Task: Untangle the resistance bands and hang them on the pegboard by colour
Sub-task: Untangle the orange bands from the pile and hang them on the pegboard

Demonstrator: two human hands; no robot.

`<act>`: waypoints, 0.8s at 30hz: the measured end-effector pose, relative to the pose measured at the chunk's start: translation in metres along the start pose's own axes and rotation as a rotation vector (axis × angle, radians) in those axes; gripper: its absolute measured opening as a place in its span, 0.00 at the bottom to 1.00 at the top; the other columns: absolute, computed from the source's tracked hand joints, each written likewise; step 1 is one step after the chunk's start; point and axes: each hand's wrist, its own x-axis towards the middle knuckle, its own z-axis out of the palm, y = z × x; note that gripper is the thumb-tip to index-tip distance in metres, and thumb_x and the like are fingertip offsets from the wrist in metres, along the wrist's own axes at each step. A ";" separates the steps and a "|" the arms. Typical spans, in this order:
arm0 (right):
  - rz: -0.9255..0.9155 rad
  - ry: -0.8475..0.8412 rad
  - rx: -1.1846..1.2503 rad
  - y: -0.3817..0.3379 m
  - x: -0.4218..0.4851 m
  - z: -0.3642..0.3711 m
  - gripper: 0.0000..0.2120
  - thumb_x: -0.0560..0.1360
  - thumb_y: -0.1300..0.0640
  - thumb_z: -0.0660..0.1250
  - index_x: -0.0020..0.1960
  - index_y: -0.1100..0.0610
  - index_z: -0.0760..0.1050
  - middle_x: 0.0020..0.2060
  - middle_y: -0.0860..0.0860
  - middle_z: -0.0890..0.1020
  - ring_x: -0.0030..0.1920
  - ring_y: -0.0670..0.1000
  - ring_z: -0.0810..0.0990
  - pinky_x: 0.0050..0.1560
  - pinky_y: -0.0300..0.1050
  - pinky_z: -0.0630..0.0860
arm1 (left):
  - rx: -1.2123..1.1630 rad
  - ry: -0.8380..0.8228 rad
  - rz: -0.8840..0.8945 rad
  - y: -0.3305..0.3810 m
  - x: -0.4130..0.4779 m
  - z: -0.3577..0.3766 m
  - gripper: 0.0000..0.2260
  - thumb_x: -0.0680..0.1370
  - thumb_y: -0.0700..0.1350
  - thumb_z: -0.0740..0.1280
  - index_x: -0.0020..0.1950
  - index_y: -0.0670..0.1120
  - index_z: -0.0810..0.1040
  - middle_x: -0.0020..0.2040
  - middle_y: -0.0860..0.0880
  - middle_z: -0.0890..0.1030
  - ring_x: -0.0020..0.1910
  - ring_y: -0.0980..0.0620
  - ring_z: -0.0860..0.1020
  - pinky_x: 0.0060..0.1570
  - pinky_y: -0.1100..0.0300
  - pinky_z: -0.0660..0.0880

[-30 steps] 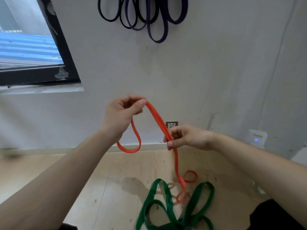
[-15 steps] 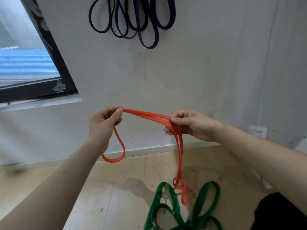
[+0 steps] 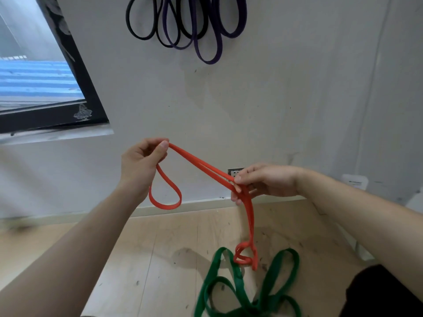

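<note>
My left hand (image 3: 139, 165) pinches an orange band (image 3: 201, 167) between thumb and fingers, and a small loop of it hangs below that hand. My right hand (image 3: 263, 183) grips the same band lower and to the right. From there the band drops to a twisted end just above the floor. Green bands (image 3: 240, 291) lie tangled on the wooden floor below. Black bands (image 3: 142, 30) and purple bands (image 3: 206, 42) hang high on the wall.
A dark-framed window (image 3: 75, 88) with a sill is on the left wall. A wall socket (image 3: 235, 172) sits behind my right hand and a small white device (image 3: 354, 181) is at the right. Something dark (image 3: 384, 294) fills the bottom right corner.
My right hand has dropped lower and to the right along the orange band, so the stretch between my hands now slopes down. The view has tilted up slightly.
</note>
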 end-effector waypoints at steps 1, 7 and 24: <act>0.015 -0.006 -0.019 0.001 0.000 -0.001 0.13 0.84 0.55 0.59 0.48 0.59 0.78 0.51 0.60 0.83 0.56 0.59 0.82 0.68 0.60 0.74 | 0.005 0.004 0.000 -0.001 0.001 -0.001 0.06 0.80 0.45 0.68 0.55 0.48 0.83 0.48 0.50 0.83 0.48 0.53 0.82 0.51 0.62 0.80; -0.043 0.144 0.185 0.002 -0.003 -0.003 0.16 0.84 0.56 0.57 0.41 0.58 0.76 0.39 0.56 0.79 0.42 0.55 0.78 0.59 0.55 0.74 | 0.022 -0.270 -0.140 -0.014 0.001 -0.014 0.08 0.82 0.42 0.64 0.58 0.41 0.80 0.46 0.44 0.81 0.47 0.48 0.80 0.57 0.53 0.77; -0.264 0.300 0.135 -0.029 -0.012 -0.001 0.16 0.84 0.57 0.58 0.40 0.58 0.77 0.37 0.55 0.79 0.39 0.54 0.75 0.46 0.48 0.72 | 0.526 -0.902 -0.110 -0.040 -0.029 0.048 0.07 0.76 0.51 0.74 0.51 0.50 0.84 0.47 0.53 0.86 0.49 0.57 0.84 0.59 0.54 0.79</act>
